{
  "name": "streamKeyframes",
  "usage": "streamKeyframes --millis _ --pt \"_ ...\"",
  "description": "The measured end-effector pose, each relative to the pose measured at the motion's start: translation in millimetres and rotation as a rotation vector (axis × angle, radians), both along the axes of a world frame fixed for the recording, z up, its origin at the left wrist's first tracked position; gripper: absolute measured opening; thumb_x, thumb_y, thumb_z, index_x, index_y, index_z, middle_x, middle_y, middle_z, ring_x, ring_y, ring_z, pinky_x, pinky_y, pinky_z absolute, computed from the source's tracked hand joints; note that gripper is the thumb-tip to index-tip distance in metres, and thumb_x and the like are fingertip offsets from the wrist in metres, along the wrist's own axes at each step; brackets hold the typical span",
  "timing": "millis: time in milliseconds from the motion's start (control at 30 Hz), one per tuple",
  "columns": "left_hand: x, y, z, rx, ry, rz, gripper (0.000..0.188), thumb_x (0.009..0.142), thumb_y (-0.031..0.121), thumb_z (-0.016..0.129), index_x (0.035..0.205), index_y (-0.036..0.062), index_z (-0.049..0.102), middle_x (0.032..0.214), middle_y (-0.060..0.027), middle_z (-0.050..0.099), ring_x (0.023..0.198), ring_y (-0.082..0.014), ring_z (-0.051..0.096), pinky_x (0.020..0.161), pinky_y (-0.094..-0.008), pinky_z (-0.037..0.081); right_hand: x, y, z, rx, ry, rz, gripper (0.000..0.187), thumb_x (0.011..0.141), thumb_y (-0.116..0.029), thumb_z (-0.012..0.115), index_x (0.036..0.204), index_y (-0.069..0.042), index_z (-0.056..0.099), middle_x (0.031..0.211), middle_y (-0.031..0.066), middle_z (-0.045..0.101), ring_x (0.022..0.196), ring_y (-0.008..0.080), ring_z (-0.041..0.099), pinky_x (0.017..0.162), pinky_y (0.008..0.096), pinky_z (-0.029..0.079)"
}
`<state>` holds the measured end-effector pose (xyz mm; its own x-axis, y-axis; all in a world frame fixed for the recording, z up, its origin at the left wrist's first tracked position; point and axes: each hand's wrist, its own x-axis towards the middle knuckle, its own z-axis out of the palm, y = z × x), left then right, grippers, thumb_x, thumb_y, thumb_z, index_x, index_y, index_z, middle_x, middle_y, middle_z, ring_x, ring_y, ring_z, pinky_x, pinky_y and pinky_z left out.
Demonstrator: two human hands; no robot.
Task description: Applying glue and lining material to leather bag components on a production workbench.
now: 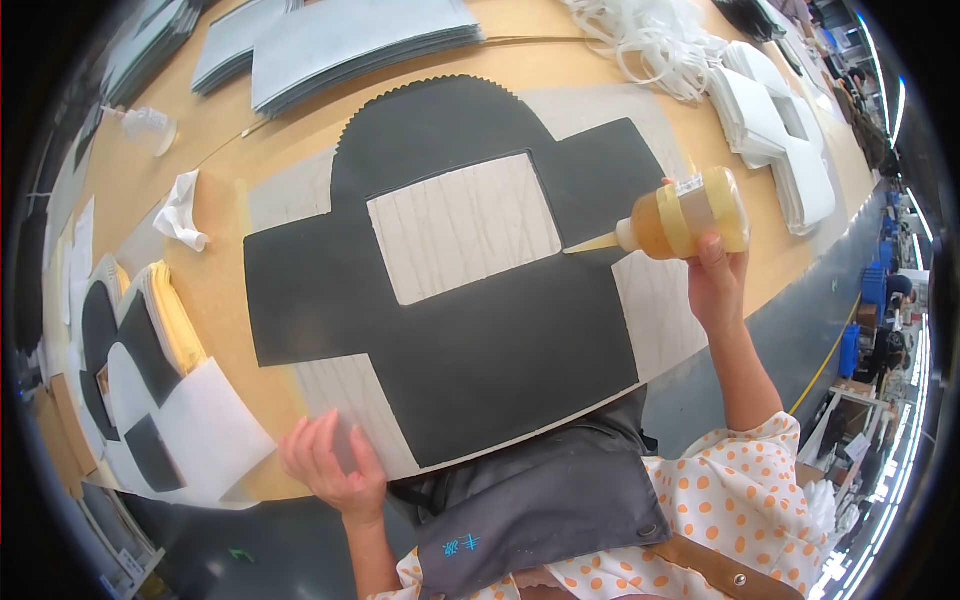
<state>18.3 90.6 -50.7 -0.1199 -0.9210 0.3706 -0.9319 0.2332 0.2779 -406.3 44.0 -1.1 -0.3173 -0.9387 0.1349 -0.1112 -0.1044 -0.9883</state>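
My right hand (pixel 717 288) is wrapped round a clear squeeze glue bottle (pixel 690 215) with amber liquid in it. The bottle is tilted, and its pointed nozzle meets the black piece near the lower right corner of the window. That black cut-out piece (pixel 510 370) lies flat, with side flaps, a scalloped rounded far end and a rectangular window. Through the window shows the pale, streaked board (pixel 465 228) underneath. At the board's near left edge my left hand (pixel 335 465) rests with its fingers apart, holding nothing.
Stacks of grey cut sheets (pixel 360 50) lie at the far side. White strips (pixel 650 40) and white cut pieces (pixel 775 130) sit at the far right. On the left are a small clear bottle (pixel 150 130), crumpled white paper (pixel 182 212) and a pile of black, white and yellow pieces (pixel 215 430).
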Motion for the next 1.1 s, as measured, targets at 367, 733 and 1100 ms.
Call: streamKeyframes --millis 367,733,1100 --pt "4 0 1 -0.026 0.053 0.012 0.029 0.084 0.014 0.068 0.113 0.008 0.064 0.109 -0.0075 0.062 0.112 -0.0316 0.055 0.109 -0.0517 0.032 36 -26 8 0.27 -1.368 0.251 0.064 0.097 -0.05 0.055 0.142 -0.008 0.041 0.131 0.0136 0.057 0.113 0.0302 0.062 0.078 0.0399 0.064" --pt "4 1 -3 -0.051 0.067 0.01 0.031 0.078 0.016 0.07 0.108 0.0126 0.066 0.106 -0.0009 0.063 0.107 -0.0275 0.055 0.106 -0.0532 0.031 117 -125 3 -0.009 -0.279 0.281 0.055 0.099 -0.044 0.056 0.131 0.0 0.049 0.118 0.0131 0.063 0.108 0.0243 0.065 0.088 0.0402 0.059" --pt "3 -1 -2 -0.025 0.08 0.017 0.026 0.078 0.018 0.069 0.103 0.014 0.069 0.102 -0.0001 0.064 0.104 -0.0259 0.057 0.107 -0.0516 0.031 126 -140 -16 0.031 -0.144 0.258 0.051 0.102 -0.04 0.052 0.135 -0.001 0.046 0.125 0.0121 0.06 0.112 0.0267 0.064 0.091 0.0423 0.057"
